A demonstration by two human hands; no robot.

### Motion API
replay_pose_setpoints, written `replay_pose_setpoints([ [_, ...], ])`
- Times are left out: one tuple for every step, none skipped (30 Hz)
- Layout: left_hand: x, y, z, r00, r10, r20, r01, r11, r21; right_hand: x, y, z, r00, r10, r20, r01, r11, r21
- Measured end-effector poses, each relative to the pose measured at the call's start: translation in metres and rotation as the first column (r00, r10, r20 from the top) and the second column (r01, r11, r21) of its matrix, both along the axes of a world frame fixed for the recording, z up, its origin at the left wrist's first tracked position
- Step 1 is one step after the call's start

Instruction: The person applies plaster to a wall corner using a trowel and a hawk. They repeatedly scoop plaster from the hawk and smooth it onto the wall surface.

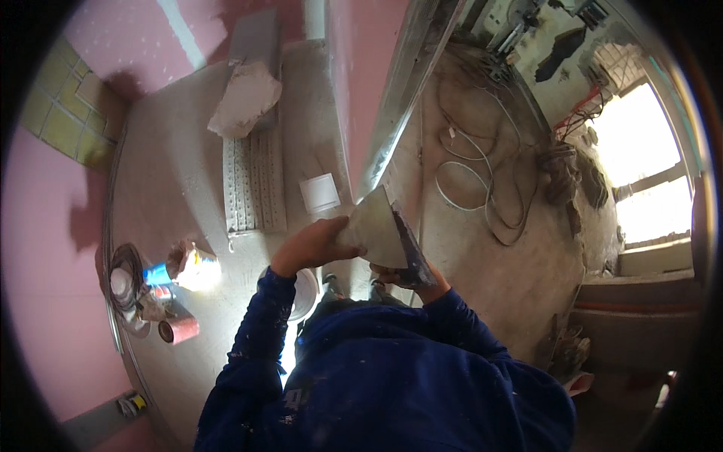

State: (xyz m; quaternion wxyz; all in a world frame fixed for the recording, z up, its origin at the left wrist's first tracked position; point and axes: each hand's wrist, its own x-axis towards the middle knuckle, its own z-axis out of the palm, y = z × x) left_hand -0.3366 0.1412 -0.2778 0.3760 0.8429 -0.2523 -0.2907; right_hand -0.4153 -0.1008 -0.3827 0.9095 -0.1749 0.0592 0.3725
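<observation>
My left hand (320, 242) is closed on the left edge of a pale grey-beige sheet (374, 230), thumb on top. The sheet tapers to a point at its far end, and a dark purple-grey flat piece (409, 241) slants along its right side. I cannot tell whether the two are one folded sheet or separate pieces. From below and to the right, my right hand (403, 277) grips the dark piece; some of its fingers are hidden. Both hands are in front of my body, close to the end of a pink partition wall (352, 83) with a metal stud edge (399, 98).
A white bucket (305, 294) stands by my feet. To the left lie a red roll (179, 329), an open bag (192, 265) and a coiled cable (124, 264). A white square plate (320, 193) and perforated metal profiles (252, 181) lie ahead; looped cables (489, 181) cover floor at right.
</observation>
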Motion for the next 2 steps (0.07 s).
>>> replay_pose_setpoints([
  [-0.0001,0.0041,-0.0013,0.999,-0.022,0.033,0.021,0.999,0.039,-0.0026,0.0028,0.0016,0.994,-0.017,0.104,0.038,0.978,-0.207],
  [-0.0001,0.0043,-0.0041,0.994,-0.075,0.074,0.072,0.996,0.046,-0.0011,0.0058,0.0018,0.992,-0.034,0.120,0.068,0.955,-0.289],
])
